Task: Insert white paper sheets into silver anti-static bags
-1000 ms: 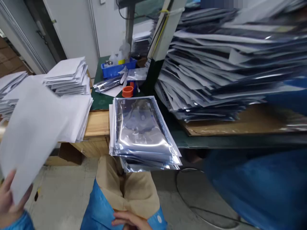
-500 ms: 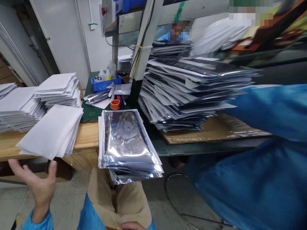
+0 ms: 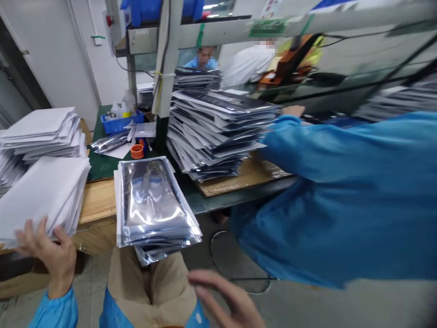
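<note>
My left hand [image 3: 49, 250], fingers spread, is at the near edge of a loose stack of white sheets or envelopes [image 3: 48, 191]; its fingertips overlap the top one, and I cannot tell how firmly they touch. My right hand [image 3: 230, 298] is low in front of me, somewhat blurred, fingers stretched out and nothing visible in them. Between the hands, a pile of shiny silver bags [image 3: 150, 196] with white sheets at its left side juts over the table edge above my lap.
A tall stack of silver bags and white sheets [image 3: 218, 132] stands on cardboard [image 3: 225, 180]. Further left are more white stacks [image 3: 44, 125]. An orange tape roll [image 3: 137, 151] and blue tray [image 3: 121, 122] lie behind. A co-worker's blue sleeve [image 3: 324, 150] reaches in from the right.
My left hand has moved up to the white stack's edge. My right hand has risen from my lap and moved right. The view has swung right, showing more of the co-worker.
</note>
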`<state>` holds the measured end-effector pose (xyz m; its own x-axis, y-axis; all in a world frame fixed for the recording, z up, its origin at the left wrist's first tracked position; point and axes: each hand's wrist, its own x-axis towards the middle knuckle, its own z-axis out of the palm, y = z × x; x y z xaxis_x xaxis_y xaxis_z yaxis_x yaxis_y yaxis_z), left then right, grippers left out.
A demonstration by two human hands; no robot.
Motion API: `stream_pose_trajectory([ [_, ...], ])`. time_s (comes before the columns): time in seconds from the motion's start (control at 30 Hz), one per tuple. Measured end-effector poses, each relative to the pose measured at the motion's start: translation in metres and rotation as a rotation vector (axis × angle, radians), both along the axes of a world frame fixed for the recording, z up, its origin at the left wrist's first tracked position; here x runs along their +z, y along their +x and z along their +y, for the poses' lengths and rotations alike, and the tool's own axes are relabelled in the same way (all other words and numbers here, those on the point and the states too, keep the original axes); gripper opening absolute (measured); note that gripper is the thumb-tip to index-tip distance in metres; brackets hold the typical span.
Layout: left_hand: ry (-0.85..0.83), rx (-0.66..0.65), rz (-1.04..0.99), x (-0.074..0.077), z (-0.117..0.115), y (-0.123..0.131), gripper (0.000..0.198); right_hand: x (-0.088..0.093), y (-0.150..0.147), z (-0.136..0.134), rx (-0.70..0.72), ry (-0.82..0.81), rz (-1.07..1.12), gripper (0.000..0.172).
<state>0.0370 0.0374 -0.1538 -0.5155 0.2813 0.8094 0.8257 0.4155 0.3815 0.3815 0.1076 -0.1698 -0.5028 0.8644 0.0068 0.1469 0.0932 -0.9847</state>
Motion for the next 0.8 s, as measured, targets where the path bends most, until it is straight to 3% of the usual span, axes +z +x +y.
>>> stream_pose_trajectory([
  [0.03,0.022,-0.067,0.03,0.001,0.003,0.011,0.044,0.006,0.001,0.017,-0.139,0.045,-0.003,0.02],
  [0.1,-0.051,-0.363,0.041,0.004,0.015,0.036,0.045,0.014,-0.004,0.053,-0.298,0.096,-0.001,0.024],
  [0.17,-0.286,-0.735,-0.088,0.009,0.03,0.06,0.043,0.016,-0.014,0.084,-0.282,0.091,0.029,0.026],
  [0.23,-0.486,-0.944,-0.322,0.015,0.047,0.076,0.042,0.017,-0.026,0.106,-0.218,0.088,0.037,0.027],
  [0.33,-0.512,-0.982,-0.617,0.021,0.061,0.081,0.038,0.021,-0.038,0.12,-0.166,0.096,0.032,0.026],
  [0.4,-0.469,-0.946,-0.649,0.023,0.064,0.075,0.027,0.025,-0.04,0.123,-0.167,0.1,0.036,0.024],
  [0.5,-0.4,-0.846,-0.42,0.025,0.065,0.065,0.018,0.031,-0.039,0.129,-0.175,0.073,0.08,0.025],
  [0.57,-0.403,-0.837,-0.166,0.027,0.071,0.064,0.03,0.032,-0.039,0.134,-0.17,0.034,0.121,0.026],
  [0.7,-0.611,-0.885,0.244,0.025,0.089,0.078,0.052,0.027,-0.043,0.141,-0.145,-0.063,0.19,0.027],
  [0.8,-0.699,-0.847,0.331,0.022,0.097,0.087,0.051,0.025,-0.042,0.14,-0.136,-0.129,0.244,0.025],
])
